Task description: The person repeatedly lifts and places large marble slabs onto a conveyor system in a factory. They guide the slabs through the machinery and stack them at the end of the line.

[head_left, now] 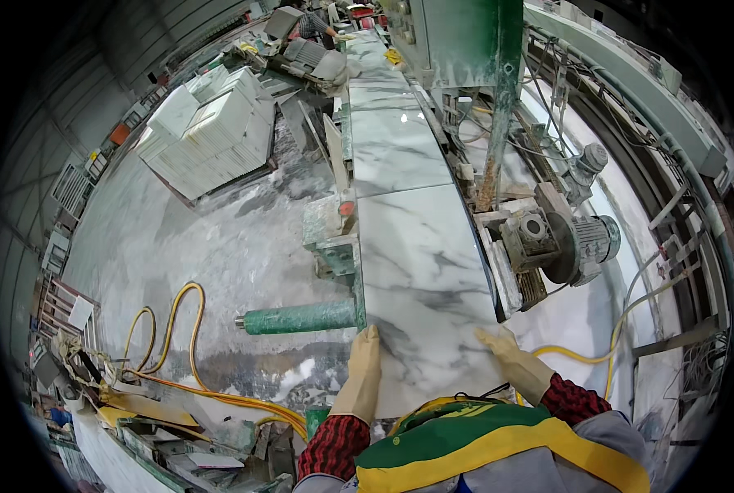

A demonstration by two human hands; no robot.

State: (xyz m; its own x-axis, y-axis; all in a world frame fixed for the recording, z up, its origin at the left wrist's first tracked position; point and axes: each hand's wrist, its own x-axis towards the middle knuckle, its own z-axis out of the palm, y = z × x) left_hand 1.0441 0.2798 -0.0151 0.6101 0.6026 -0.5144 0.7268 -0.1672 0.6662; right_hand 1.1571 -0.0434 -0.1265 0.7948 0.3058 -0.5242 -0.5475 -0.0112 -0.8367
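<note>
A polished white marble slab (420, 255) with grey veins lies flat in front of me on a narrow line. Along its left edge, near the close end, is my left hand (364, 370) in a pale glove, the thumb up by the rim and the fingers mostly hidden. My right hand (515, 361), gloved alike, grips the opposite edge with its fingertips at the rim. Beyond the held slab, another marble slab (400, 148) follows in the same row, with more behind it. A green and yellow apron (457, 440) covers the near end.
A green roller (301, 318) juts out to the left. Right of the slab sits a motor (589, 246) beside a green machine housing (457, 41). Stacked white slabs (211, 127) stand at left; a yellow hose (170, 337) loops over the floor. Far ahead, a person (313, 26) reaches toward the line.
</note>
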